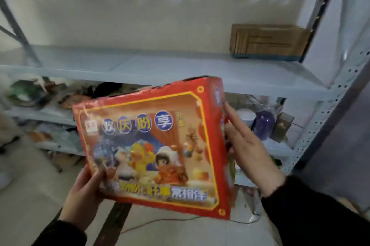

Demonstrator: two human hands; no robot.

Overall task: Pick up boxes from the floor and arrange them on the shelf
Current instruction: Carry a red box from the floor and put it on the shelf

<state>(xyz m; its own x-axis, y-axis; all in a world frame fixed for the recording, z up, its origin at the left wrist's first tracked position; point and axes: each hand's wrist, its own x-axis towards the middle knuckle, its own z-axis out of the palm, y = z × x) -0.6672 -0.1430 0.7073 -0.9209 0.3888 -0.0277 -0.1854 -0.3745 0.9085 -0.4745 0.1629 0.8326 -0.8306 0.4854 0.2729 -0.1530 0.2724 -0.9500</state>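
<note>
I am seeing a flat red gift box point(152, 145) being held up in the air in front of the shelf point(160, 69), below its middle board and not touching it. The box is thin glossy card, rectangular, with a yellow border, cartoon figures and Chinese characters. Its top edge is looking scuffed and a little torn. The printed face is turning towards me with the lettering upright. Its long axis is running left to right across my view, the upper edge rising towards the right and pointing at the shelf.

The left hand point(84, 197) is gripping the lower left corner, with the thumb lying on the printed face and the fingers hidden behind the card. The right hand point(248, 145) is pressing flat against the right side wall, fingers straight and close together rather than wrapping round it. Both sleeves are dark.

The shelf is pale grey-blue painted metal with smooth boards and a perforated upright point(328, 117). A brown corrugated cardboard box point(268, 41) is sitting at the right end of the middle board. Blurred clutter is filling the lower boards, including a purple rounded container point(263, 123). A thin cable point(160, 222) is trailing over the pale floor point(30, 195).
</note>
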